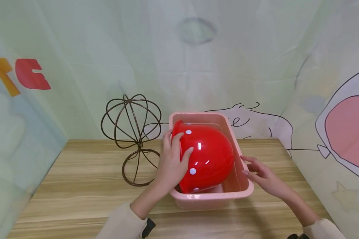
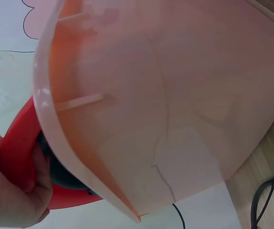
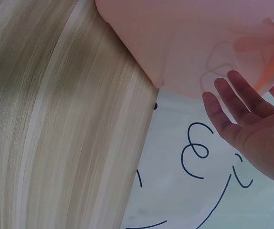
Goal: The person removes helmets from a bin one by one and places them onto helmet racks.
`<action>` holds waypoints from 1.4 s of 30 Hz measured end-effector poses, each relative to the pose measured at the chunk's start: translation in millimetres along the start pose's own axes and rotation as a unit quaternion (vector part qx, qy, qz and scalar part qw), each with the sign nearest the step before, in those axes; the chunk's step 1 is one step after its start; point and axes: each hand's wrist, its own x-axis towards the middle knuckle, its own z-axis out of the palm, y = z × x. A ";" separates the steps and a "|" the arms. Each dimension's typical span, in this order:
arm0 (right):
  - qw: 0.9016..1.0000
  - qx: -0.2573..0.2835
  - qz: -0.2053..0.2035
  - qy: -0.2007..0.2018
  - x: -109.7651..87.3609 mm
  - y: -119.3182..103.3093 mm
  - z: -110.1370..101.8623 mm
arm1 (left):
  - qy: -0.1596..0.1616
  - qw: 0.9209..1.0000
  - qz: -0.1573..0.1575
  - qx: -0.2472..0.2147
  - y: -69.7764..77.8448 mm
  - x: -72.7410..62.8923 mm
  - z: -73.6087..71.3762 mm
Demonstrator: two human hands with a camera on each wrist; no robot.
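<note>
A glossy red helmet [image 1: 210, 152] with white dots lies on its side within a pink plastic basin [image 1: 210, 196]. My left hand [image 1: 172, 162] grips the helmet's rim at the basin's left side, thumb on the outer shell. From the left wrist view, the red rim [image 2: 18, 143] and a dark lining show past the basin wall [image 2: 127, 95], with the fingers curled round that rim. At the basin's right edge is my right hand [image 1: 264, 177], fingertips by the rim. In the right wrist view its fingers [image 3: 242, 98] stretch out along the basin's outer wall.
A dark wire stand [image 1: 139, 144] with a round cage top and ring base stands left of the basin. Both rest on a wood-grain table [image 1: 86, 186]. Behind and at the sides hangs a printed cloth backdrop [image 1: 155, 49].
</note>
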 end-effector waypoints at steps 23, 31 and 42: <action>1.000 0.002 0.011 0.003 -1.9 -4.4 -0.6 | 0.017 1.000 -0.004 -0.025 -6.6 4.2 -1.7; 1.000 0.004 0.019 0.004 -3.3 -5.0 0.1 | 0.013 0.999 0.007 -0.031 -11.6 5.5 -2.3; 1.000 -0.008 0.003 0.005 -1.5 -1.0 0.7 | -0.051 0.996 -0.009 -0.069 -18.7 11.4 -9.2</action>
